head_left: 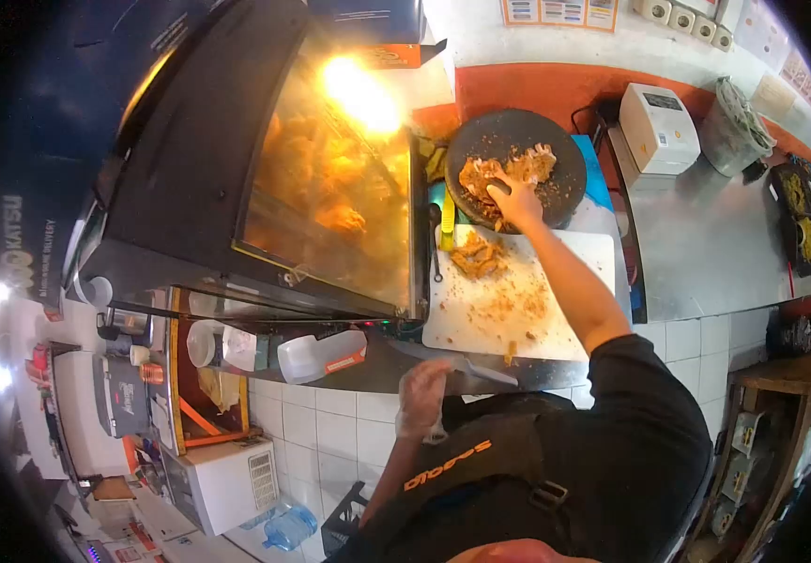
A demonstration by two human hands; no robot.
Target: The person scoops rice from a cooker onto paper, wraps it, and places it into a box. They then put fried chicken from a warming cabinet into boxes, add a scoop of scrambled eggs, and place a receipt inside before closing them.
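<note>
My right hand reaches into a round black pan, its fingers closed on a brown, crumb-coated piece of fried meat. Another crumbed piece lies beside it, with loose crumbs around. Below the pan is a white cutting board bearing sliced fried meat and scattered crumbs. My left hand, in a clear plastic glove, is near my chest with its fingers curled; whether anything is inside them is hidden. A knife with a pale handle lies at the counter edge close by.
A lit glass-fronted warming cabinet holding fried food stands left of the board. Yellow-handled tongs lie between them. A white plastic container sits on the counter. To the right are a label printer and a steel counter.
</note>
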